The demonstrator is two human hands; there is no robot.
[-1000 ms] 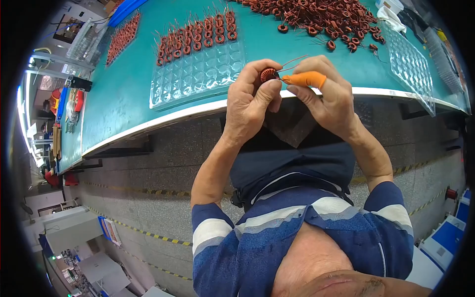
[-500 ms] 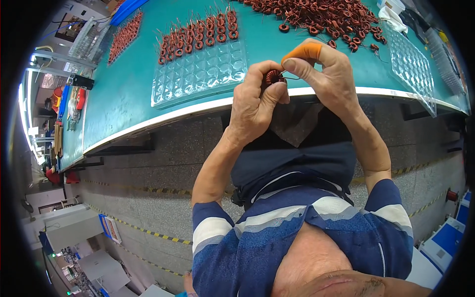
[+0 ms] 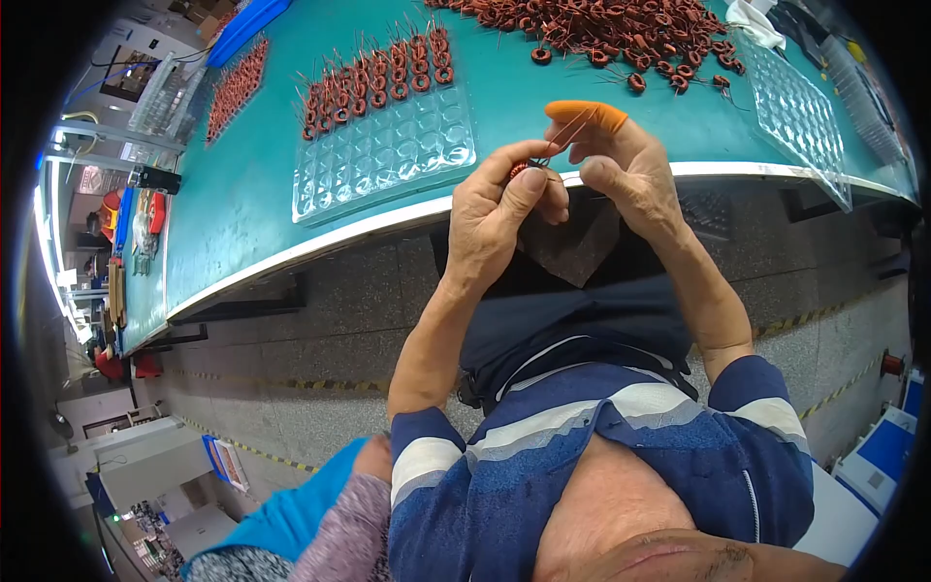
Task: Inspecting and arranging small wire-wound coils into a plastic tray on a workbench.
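Note:
My left hand (image 3: 493, 209) pinches a small ring-shaped coil (image 3: 520, 171) wound with reddish copper wire, partly hidden by the thumb and fingers. Thin wire leads (image 3: 572, 134) rise from the coil toward my other hand. Just to the right, my right hand (image 3: 635, 184) has its thumb apart from its fingers. An orange finger cot (image 3: 587, 112) covers its forefinger, and the leads run up against it. Beyond my left hand lies a clear plastic tray (image 3: 378, 160) with round pockets; its far rows hold upright coils (image 3: 378, 82) with leads sticking up.
A big heap of loose coils (image 3: 621, 39) covers the far right of the green table (image 3: 233, 184). An unfilled clear tray (image 3: 790, 107) overhangs the table edge at right. More coils (image 3: 238, 87) stand at far left. Another person's turquoise clothing (image 3: 291, 514) shows at lower left.
My right thumb has parted from the forefinger, and the hand has opened beside the coil. The leads now stretch up to the finger cot. Another person has come into view at lower left.

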